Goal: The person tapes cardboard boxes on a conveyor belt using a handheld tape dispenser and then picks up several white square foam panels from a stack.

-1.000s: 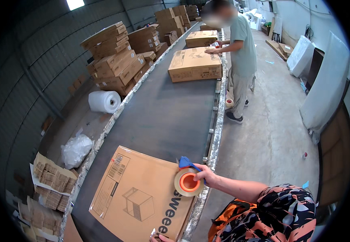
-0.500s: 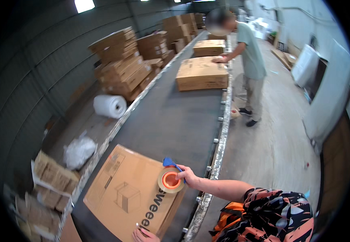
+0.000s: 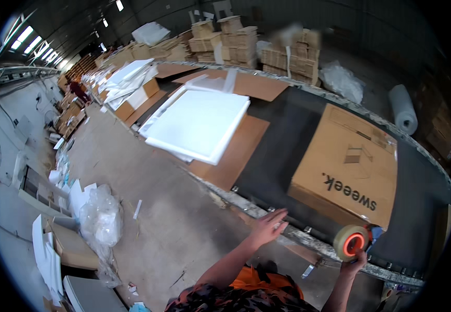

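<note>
My right hand [image 3: 354, 264] is closed around a tape dispenser [image 3: 351, 243], which carries a wide roll of tape on an orange core and has a blue end. It hangs by the near corner of a closed cardboard box [image 3: 347, 169], which lies flat on the dark conveyor belt [image 3: 282, 138]. Over the belt's near edge, my left hand [image 3: 268, 228] is held open with fingers stretched out. Nothing is in it, and it is apart from the box.
Left along the belt, an open carton [image 3: 230, 161] with spread flaps holds white foam sheets [image 3: 199, 124]. Another open carton [image 3: 127, 112] lies beyond. Cardboard stacks [image 3: 236, 41] and a white wrap roll [image 3: 403, 110] stand behind the belt. Plastic wrap [image 3: 101, 216] litters the floor at left.
My view has swung left along the belt, and the co-worker is out of view. Both my hands have come off the box toward the belt's near edge; the dispenser stays in my right hand.
</note>
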Available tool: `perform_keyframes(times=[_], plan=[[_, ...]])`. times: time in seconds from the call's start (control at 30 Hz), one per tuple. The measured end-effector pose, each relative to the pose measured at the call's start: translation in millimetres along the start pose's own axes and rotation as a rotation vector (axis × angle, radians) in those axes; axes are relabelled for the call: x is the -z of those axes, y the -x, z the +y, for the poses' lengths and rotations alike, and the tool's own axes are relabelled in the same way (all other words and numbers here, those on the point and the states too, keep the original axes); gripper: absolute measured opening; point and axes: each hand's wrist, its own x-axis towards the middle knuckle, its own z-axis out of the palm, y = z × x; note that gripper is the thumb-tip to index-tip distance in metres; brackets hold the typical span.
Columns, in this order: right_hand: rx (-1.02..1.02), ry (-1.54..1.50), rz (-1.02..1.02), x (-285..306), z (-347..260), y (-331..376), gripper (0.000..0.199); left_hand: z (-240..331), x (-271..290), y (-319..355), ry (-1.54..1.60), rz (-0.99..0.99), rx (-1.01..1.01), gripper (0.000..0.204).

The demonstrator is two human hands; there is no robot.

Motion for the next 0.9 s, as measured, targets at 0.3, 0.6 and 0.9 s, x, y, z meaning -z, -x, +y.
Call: perform_keyframes(times=[0.3, 0.6, 0.9], plan=[[-0.382, 0.019, -0.365, -223, 163, -5, 0.065, -117, 241, 282, -0.258, 0.346, 1.246, 0.049], [-0.389, -0.369, -0.19, -320, 229, -32, 0.055, -219, 379, 330, -0.076, 0.68, 1.323, 0.046], [-0.323, -0.111, -0.239, -375, 245, -58, 0.053, -355, 438, -49, -0.024, 0.332, 0.644, 0.047]])
